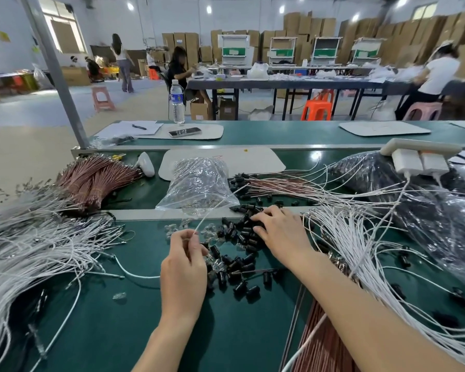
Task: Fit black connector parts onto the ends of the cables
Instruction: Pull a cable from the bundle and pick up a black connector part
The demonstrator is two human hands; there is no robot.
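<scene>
I can pass over bare worktop (134, 312) front-centre | left white cables (24, 251) block left | black connector parts (239, 261) litter centre | right white cables (360, 251) block right

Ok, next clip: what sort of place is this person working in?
Most likely a factory assembly floor for cables: a green workbench heaped with white cables and loose black connector parts, other workers seated at benches behind, and stacked cardboard boxes along the far wall.

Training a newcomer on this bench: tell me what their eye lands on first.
At the centre, the left hand pinches a white cable while the right hand rests on a pile of black connector parts. Sprawling white cable bundles fan out at the far left and right, with a clear plastic bag just behind the hands.
</scene>
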